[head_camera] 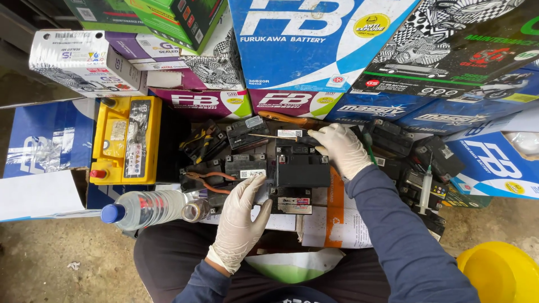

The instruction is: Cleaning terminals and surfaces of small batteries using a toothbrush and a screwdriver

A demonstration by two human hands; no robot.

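Both my hands wear pale latex gloves. My left hand (pixel 240 221) pinches the near left corner of a small black battery (pixel 302 171) that sits among other black batteries. My right hand (pixel 340 147) rests on the far side of that battery and grips a screwdriver (pixel 272 135), whose thin metal shaft points left over another black battery (pixel 245 132). An orange wire (pixel 205 178) curls across the batteries just left of my left hand.
A yellow battery (pixel 126 140) stands at the left. A clear water bottle with a blue cap (pixel 147 207) lies near my knee. Stacked battery cartons (pixel 314 45) fill the back. A syringe (pixel 425 188) lies at the right, a yellow hard hat (pixel 499 272) at bottom right.
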